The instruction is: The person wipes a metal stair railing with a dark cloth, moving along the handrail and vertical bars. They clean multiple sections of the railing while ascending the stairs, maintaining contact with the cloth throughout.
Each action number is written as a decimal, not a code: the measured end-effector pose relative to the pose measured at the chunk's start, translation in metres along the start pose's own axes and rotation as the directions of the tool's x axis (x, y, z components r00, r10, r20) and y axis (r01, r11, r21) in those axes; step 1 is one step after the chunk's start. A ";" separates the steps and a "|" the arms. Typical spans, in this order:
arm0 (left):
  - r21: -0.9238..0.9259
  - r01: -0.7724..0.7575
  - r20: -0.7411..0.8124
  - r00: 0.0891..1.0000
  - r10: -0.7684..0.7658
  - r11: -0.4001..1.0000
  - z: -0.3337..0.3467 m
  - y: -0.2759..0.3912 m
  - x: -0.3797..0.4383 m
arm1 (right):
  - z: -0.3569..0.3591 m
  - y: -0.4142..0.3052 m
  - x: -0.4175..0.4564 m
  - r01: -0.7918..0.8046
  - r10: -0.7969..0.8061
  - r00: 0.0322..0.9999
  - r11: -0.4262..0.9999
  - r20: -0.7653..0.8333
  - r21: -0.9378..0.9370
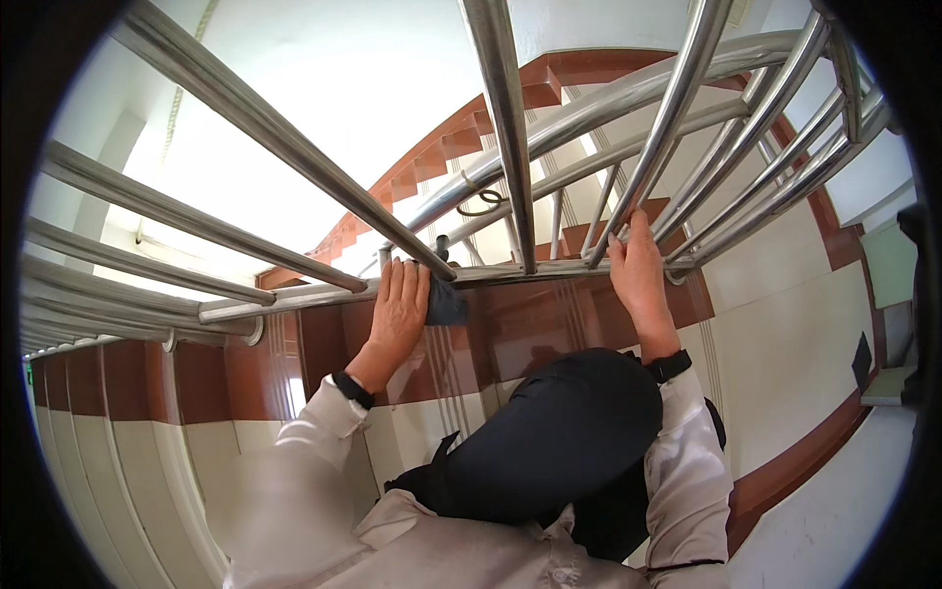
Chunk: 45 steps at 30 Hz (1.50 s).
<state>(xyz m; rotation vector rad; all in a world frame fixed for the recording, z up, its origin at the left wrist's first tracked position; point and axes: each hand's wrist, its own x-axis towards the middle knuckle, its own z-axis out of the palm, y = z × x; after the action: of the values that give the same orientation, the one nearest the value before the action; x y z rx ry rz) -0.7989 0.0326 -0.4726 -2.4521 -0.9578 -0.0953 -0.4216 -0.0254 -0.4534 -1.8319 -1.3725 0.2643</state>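
Note:
My left hand (399, 309) lies over the lower rail of a stainless steel stair railing (316, 296), fingers bent across it. A dark blue-grey cloth (446, 302) hangs beside and partly under that hand, at the foot of a steel baluster (331, 180). Over to the right, my right hand (637, 269) has its fingertips around the lower part of another baluster (666, 110). Between the hands, a further upright baluster (508, 125) meets the lower rail. Part of the left hand's grip is hidden by its own fingers.
Tiled steps with red-brown edges (206, 383) descend at the left. Behind the balusters a curved handrail (589, 110) runs along another flight, with a small ring-shaped loop (482, 202) hanging at it. My dark-clothed knee (559, 427) is close below the railing. A pale landing (795, 368) lies right.

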 end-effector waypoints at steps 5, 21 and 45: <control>-0.088 -0.031 0.013 0.999 0.033 0.996 -0.020 0.000 -0.011 | 0.007 -0.007 0.008 -0.102 0.102 0.995 0.995 -0.010 -0.006; -0.193 -0.011 -0.070 0.998 -0.002 0.981 -0.010 0.073 0.065 | -0.002 -0.016 0.009 -0.098 0.099 0.995 0.995 -0.003 0.031; -0.250 -0.147 -0.070 0.989 0.134 0.957 0.040 0.078 0.063 | -0.006 -0.023 0.012 -0.097 0.096 0.995 0.994 0.018 0.057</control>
<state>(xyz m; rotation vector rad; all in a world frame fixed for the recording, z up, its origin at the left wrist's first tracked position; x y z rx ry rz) -0.7057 0.0415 -0.5259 -2.7302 -0.7864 -0.2466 -0.4291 -0.0159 -0.4295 -1.8540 -1.2750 0.3650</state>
